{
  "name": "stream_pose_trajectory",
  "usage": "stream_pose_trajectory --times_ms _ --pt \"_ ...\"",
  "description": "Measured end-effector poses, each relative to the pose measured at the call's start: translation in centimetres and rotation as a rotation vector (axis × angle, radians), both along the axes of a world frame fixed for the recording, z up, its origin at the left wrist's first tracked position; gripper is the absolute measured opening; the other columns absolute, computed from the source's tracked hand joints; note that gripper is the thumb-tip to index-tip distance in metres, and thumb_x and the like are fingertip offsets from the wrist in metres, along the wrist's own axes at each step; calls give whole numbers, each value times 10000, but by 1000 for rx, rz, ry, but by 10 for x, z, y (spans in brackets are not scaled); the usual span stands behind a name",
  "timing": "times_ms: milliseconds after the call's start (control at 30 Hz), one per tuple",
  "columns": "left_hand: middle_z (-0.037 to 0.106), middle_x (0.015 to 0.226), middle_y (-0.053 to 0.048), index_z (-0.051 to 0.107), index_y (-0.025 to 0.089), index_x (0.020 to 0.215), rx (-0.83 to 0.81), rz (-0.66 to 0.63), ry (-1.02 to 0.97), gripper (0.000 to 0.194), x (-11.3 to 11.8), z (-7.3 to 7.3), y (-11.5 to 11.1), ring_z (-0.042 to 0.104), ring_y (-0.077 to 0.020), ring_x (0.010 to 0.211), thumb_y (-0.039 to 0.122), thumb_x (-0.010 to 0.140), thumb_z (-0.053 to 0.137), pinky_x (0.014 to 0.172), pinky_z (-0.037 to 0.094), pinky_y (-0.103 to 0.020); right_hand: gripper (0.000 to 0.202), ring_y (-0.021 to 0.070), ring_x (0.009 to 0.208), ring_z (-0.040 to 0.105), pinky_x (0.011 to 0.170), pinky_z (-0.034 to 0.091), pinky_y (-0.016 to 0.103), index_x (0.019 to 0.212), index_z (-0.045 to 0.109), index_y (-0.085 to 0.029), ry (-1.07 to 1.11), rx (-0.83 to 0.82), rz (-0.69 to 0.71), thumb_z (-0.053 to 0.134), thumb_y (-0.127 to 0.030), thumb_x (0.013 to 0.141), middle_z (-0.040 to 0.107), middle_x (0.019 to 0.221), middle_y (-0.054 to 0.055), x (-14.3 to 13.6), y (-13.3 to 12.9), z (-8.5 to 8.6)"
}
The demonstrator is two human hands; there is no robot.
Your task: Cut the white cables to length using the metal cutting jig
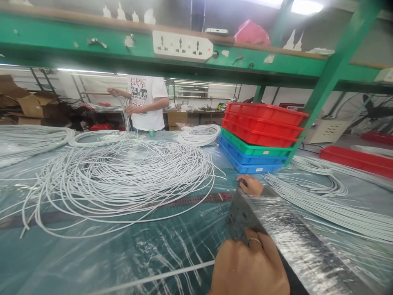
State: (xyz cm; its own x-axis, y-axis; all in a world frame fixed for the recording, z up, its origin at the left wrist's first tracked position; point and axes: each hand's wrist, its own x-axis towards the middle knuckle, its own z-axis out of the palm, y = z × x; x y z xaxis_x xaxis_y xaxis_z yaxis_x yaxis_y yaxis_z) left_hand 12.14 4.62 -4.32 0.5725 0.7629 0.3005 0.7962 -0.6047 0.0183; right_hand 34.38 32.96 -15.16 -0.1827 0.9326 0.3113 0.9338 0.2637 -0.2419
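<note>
My left hand, with a ring on one finger, is closed low in front, against the near side of a grey metal block with a shiny, film-like top. A white cable runs from the lower left into this hand; its end is hidden by the fingers. Beyond the block's far side, my right hand has its fingers curled, with something small and dark at the fingertips that I cannot make out. A large loose coil of white cables lies to the left, over a long metal ruler.
Stacked red, green and blue trays stand behind my right hand. More white cables lie right of the block. A green shelf beam with a power strip crosses above. Across the table a person handles cables.
</note>
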Motion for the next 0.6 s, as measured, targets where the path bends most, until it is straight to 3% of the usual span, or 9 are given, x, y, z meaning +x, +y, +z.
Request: stream_pose_trajectory --times_ms 133,600 --pt "710 939 -231 602 11 1347 68 31 18 438 2 -4 0 641 -205 541 222 965 572 482 442 -275 246 156 791 623 631 372 239 1072 662 -248 -28 30 35 515 -143 905 626 907 10 -1 -5 5" --pt "709 970 -251 610 4 1337 142 28 -9 435 4 -9 2 669 -231 571 245 979 550 486 488 -294 262 142 725 626 589 368 219 1032 607 -223 -96 305 205 421 -71 929 628 830 5 -12 -33 24"
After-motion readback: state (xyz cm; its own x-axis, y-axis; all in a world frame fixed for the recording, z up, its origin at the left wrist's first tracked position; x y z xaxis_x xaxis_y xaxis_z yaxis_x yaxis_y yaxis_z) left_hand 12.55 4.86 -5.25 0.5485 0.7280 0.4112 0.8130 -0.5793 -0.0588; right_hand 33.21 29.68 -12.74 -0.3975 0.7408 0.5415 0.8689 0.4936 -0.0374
